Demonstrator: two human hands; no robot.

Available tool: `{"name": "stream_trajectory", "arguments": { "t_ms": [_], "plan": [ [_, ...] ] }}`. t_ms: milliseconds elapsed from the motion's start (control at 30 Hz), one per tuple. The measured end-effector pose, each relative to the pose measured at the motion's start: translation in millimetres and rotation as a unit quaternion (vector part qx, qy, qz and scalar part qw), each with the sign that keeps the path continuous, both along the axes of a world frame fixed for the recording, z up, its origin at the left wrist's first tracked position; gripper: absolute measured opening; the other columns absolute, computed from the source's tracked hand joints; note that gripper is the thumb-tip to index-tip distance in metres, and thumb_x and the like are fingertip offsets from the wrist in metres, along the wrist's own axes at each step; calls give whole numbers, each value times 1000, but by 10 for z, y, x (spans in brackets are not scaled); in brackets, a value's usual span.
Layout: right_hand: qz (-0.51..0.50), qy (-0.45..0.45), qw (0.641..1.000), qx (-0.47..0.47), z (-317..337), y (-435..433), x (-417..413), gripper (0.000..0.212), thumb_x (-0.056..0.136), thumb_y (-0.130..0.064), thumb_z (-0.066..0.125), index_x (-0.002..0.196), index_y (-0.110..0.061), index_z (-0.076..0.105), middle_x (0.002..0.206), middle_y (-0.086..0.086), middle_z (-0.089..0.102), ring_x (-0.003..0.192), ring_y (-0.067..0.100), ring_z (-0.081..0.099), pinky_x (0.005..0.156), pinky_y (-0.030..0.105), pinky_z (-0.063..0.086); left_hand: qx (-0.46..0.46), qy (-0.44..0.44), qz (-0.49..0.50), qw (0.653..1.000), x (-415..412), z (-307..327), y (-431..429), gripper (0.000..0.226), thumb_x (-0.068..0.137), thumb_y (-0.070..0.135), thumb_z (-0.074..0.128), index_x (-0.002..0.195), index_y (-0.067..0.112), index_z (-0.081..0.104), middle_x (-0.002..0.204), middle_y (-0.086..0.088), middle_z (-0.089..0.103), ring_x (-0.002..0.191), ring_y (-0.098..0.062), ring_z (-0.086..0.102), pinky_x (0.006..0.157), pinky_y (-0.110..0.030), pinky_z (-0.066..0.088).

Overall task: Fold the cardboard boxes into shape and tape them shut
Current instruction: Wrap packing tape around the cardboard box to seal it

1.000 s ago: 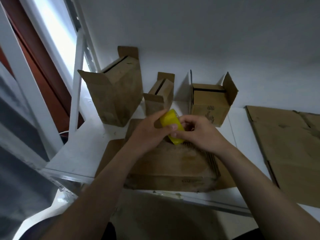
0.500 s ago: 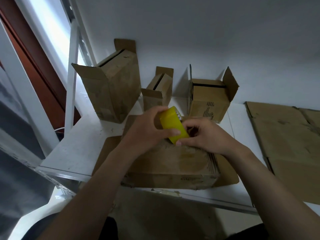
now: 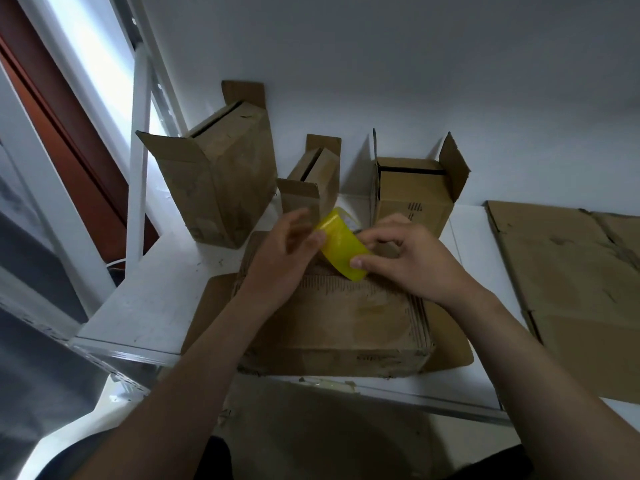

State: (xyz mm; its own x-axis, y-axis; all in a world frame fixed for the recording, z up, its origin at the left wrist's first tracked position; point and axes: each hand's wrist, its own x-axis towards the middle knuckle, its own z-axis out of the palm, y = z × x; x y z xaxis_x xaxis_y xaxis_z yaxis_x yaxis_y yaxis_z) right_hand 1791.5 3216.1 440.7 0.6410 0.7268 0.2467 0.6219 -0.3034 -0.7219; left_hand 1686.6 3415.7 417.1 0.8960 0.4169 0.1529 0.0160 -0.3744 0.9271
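So the yellow tape roll (image 3: 341,247) was up in the air between both hands, tilted, right over the far edge of the closed cardboard box (image 3: 346,323) that sat at the front of the white surface (image 3: 156,296). The right hand (image 3: 408,261) had proper hold of it: thumb flat on the yellow outer face near the lower end, the other fingers curled round the back of the roll. The left hand (image 3: 284,258) was harder to read. Its thumb tip sat against the roll's upper left end and the rest of the fingers were loosely stretched out and blurry, so I couldn't tell if it was actually pinching anything or just touching.

Brown cardboard stuck out from under the closed box on both sides, either flaps or a sheet, no way to say which.

Behind it, along the wall, stood three more boxes with their top flaps up: a tall box (image 3: 221,174) on the left, a small narrow box (image 3: 311,181) in the middle just behind the left hand, and a squarer box (image 3: 412,192) with some black print on the right. Off to the right, a big flattened cardboard sheet (image 3: 571,289) lay on the surface, well apart from the hands. A white post (image 3: 136,161) stood at the surface's left corner.
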Motion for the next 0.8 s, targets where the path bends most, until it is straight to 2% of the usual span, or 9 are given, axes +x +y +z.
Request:
{"name": "stream_trajectory", "arguments": {
  "t_ms": [67, 167, 300, 433, 500, 600, 633, 733, 800],
  "plan": [
    [-22, -20, 1000, -1, -5, 27, -13, 18, 83, -38, 78, 95, -25, 77, 97, 1, 62, 94, 6, 56, 78, 21, 46, 42, -18, -3, 999, -14, -30, -18, 41, 91, 45, 69, 129, 33, 56, 123, 20, 61, 116, 7, 56, 98, -23, 49],
    [-10, -59, 998, -11, -16, 36, -26, 31, 86, -43, 72, 97, -15, 76, 90, 2, 67, 93, 7, 56, 76, 27, 48, 96, -13, -13, 995, -24, -59, -78, 47, 83, 51, 75, 123, 30, 63, 120, 16, 66, 113, 4, 59, 94, -23, 51],
    [-4, -84, 996, -31, -48, 52, -23, 27, 86, -44, 71, 98, -20, 76, 92, -2, 69, 96, 5, 54, 80, 27, 49, 121, -25, 6, 992, -9, -62, -67, 36, 87, 41, 75, 118, 24, 71, 114, 13, 71, 105, 5, 62, 89, -11, 49],
    [-16, -86, 996, -3, -79, 52, -34, 18, 85, -52, 67, 91, -37, 73, 93, -19, 64, 101, 3, 49, 84, 29, 44, 130, -30, 43, 990, 4, -73, -57, 14, 94, 29, 69, 102, 20, 77, 99, 11, 74, 94, 2, 65, 86, -18, 51],
    [-88, -97, 991, 28, -101, 76, -15, 26, 85, -61, 62, 99, -40, 69, 103, -20, 59, 109, 10, 48, 93, 40, 42, 119, -17, 55, 991, 10, -99, -46, 12, 95, 30, 67, 97, 22, 77, 93, 12, 73, 89, 2, 64, 81, -17, 50],
    [-212, -30, 969, -125, -137, 88, 88, 57, 82, -66, 65, 129, -34, 61, 125, -3, 52, 126, 26, 38, 98, 46, 36, 62, -12, 57, 996, 10, -137, -33, 10, 96, 27, 66, 92, 24, 75, 89, 12, 74, 88, 1, 66, 79, -15, 49],
    [-220, 2, 958, -184, -158, 86, 102, 57, 83, -62, 66, 132, -32, 60, 128, 1, 50, 129, 30, 33, 99, 46, 33, 34, -13, 52, 998, 9, -134, -33, 10, 96, 25, 66, 91, 25, 75, 90, 13, 74, 89, 2, 66, 78, -12, 48],
    [-217, 46, 960, -170, -177, 87, 120, 20, 85, -49, 69, 100, -36, 65, 109, -4, 57, 126, 31, 33, 93, 40, 30, -48, -19, 51, 997, -4, -111, -6, 12, 98, 24, 63, 96, 23, 75, 95, 12, 75, 94, -2, 66, 84, -19, 50],
    [-194, 64, 975, -84, -152, 100, 118, 13, 87, -42, 66, 86, -32, 59, 91, -6, 63, 113, 28, 52, 89, 40, 43, -83, -24, 57, 995, -21, -91, 19, 14, 100, 25, 61, 101, 21, 75, 96, 8, 74, 96, -7, 67, 88, -26, 52]
  ]
}}
